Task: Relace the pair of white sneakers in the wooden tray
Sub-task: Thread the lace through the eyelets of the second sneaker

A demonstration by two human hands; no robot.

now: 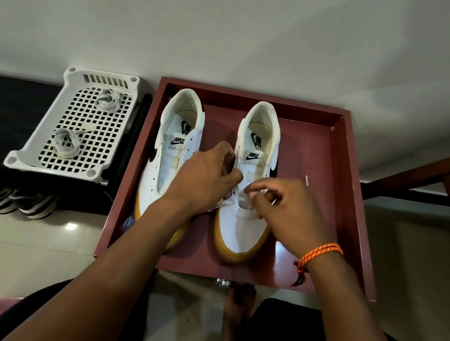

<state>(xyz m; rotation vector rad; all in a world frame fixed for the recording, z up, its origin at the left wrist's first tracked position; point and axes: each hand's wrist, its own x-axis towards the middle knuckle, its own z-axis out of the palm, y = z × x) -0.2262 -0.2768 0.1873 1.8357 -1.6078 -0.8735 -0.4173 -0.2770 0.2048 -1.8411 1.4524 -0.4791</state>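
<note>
Two white sneakers with gum soles stand side by side, toes toward me, in a reddish wooden tray (342,169). The left sneaker (172,145) shows bare eyelets and no lace. Over the lower eyelets of the right sneaker (241,230) both hands work a white lace (228,199). My left hand (205,179) pinches the lace at the shoe's left eyelet row. My right hand (279,207), with an orange cord on its wrist, pinches the lace over the tongue. A lace tip (306,180) sticks up just right of the shoe.
A white perforated plastic basket (45,162) sits left of the tray on a dark surface, with two coiled laces (67,142) in it. Striped sandals (20,202) lie on the tiled floor below. A wooden frame (432,167) stands at right. My bare foot (238,302) is under the tray's near edge.
</note>
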